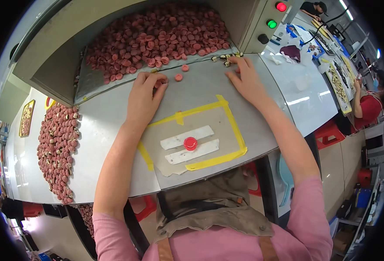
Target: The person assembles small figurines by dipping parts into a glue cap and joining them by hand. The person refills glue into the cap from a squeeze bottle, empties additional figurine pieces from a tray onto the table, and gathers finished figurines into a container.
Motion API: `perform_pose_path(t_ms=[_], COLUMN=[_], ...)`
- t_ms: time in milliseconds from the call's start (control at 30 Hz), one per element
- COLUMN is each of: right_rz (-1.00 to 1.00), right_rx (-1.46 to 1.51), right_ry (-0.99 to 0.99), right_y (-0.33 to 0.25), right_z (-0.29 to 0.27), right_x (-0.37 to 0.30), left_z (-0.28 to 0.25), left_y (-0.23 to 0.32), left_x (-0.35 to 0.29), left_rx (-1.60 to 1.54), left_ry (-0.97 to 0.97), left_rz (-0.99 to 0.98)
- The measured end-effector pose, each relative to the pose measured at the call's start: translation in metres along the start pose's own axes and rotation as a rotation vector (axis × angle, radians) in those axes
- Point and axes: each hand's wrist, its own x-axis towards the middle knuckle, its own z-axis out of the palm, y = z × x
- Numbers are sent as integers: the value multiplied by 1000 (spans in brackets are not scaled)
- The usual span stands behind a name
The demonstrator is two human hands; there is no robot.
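My left hand (146, 95) rests near the front edge of the pile, its fingers curled round a small red cap-like piece that shows only partly. To the right, my right hand (247, 82) reaches to several small black-and-cream pieces (224, 58), thumb and fingers apart, fingertips at the nearest ones. Two loose red caps (179, 77) lie between my hands. Behind them spreads a large heap of red ribbed caps (157, 41) on a grey sheet. Nearer me, a round red piece (190, 143) sits across two white strips (187, 136) inside a yellow tape frame (236, 126).
A metal housing (52, 56) arches over the heap; its right post carries a red and a green light (271, 23). Many assembled red-and-cream pieces (58, 150) cover the table at left, near a yellow-rimmed tray (26, 118). A co-worker in red (368, 111) sits at far right beside trays.
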Motion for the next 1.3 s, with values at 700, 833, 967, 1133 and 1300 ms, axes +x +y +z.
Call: perform_pose_path(t_ms=[700,833,967,1133,1300], right_rz=[-5,-82,-10,-185,-254], right_rx=[101,-15,-80,-50,-92], right_ry=[-260,-322,-353,-395,-453], right_y=[-93,-95,-99,-89,-93], right_z=[-15,-15,-28,-30,-31], right_x=[-67,-86,-86,-80,-75], left_z=[-31,-51,-57,-55,-46], left_y=[26,55,75,77,90], left_x=[-2,-12,-59,-109,-118], left_rx=[-693,-1050,-1253,-1494,-1662], left_ry=[102,-55,-40,29,73], left_rz=[-298,-543,-751,-898,-912])
